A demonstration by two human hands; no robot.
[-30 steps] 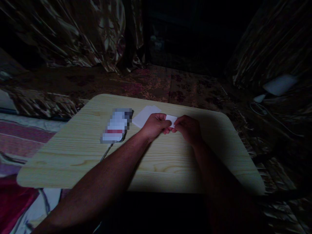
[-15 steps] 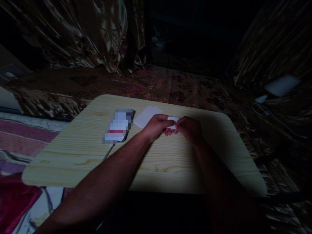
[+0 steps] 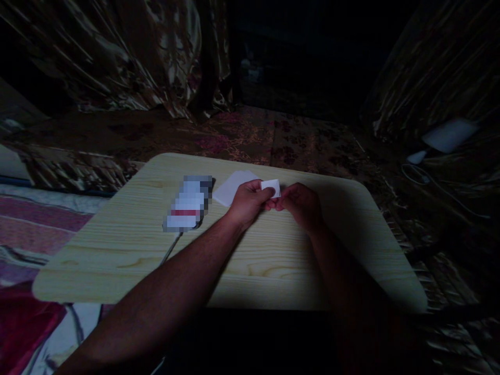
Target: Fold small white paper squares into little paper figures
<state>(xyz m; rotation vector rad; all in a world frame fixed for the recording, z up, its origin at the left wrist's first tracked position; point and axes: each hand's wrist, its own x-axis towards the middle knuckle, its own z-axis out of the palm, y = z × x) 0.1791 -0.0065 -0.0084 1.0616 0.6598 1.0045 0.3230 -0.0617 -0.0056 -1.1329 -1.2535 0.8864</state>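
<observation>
Pinching a small white paper square (image 3: 273,184) mid-frame, the left hand (image 3: 249,201) likely steadies it; whether the right hand (image 3: 304,205) grips, I can't tell.

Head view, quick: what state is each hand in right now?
Left hand: closed, holding the paper.
Right hand: curled close to the paper; whether it grips it cannot be told.

Two hands, both mine: left hand (image 3: 250,202), right hand (image 3: 304,205). One small white paper (image 3: 272,184) in my grip. One pile of white sheets (image 3: 231,190); sheets overlap, I can't count them. One pixelated phone-like device (image 3: 186,203), one cable (image 3: 171,250). One table (image 3: 273,276). Curtains, two visible stretches: left curtain (image 3: 175,57), right curtain (image 3: 425,83).
</observation>
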